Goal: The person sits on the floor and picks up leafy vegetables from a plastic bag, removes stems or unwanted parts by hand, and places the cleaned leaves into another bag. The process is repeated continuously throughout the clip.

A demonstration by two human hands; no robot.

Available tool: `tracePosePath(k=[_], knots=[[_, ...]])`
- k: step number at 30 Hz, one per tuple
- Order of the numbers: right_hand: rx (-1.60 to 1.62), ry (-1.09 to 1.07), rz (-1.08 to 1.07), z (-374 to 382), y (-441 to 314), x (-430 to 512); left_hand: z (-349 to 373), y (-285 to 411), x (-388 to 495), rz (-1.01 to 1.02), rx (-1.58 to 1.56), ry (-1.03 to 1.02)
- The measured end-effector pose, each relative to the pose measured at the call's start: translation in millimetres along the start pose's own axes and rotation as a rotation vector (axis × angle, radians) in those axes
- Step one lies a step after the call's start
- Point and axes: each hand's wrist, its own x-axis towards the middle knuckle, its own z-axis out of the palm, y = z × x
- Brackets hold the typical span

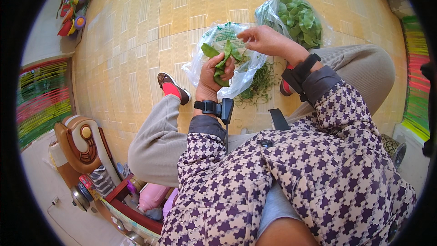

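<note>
Several flat green bean pods [226, 54] are gripped in my left hand [215, 71], some sticking up past the fingers. My right hand [264, 41] is raised to the right of them with its fingers partly bent; no pod shows in it, though the fingertips are small in the picture. Under both hands lies an open clear plastic bag [251, 75] with green print and some bits of greens inside. A heap of thin green stems and strings [261, 83] lies on the floor against the bag's right side. Beyond my right forearm stands another plastic bag [269, 15] full of flat green pods [300, 18].
The floor is yellow patterned tile [136, 41]. My shoes [174, 87] stand on either side of the bag and stems. A brown and white carved furniture end [82, 143] and a red-edged shelf with a pink bottle [153, 196] are at lower left. Colourful toys [71, 20] hang at upper left.
</note>
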Motion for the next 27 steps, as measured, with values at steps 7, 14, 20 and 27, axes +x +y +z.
tracePosePath(k=[7, 14, 20, 27], knots=[[0.302, -0.036, -0.172, 3, -10, 4, 6, -2, 2, -0.023, 0.050, -0.005], [0.252, -0.075, 0.066, 1, -1, 3, 1, 21, -1, 0.151, 0.820, 0.776], [0.145, -0.140, 0.024, 7, -5, 4, 10, 21, 13, 0.442, 1.400, 0.497], [-0.167, 0.010, -0.137, 11, -6, 1, 29, 10, 18, 0.436, 1.757, 0.480]])
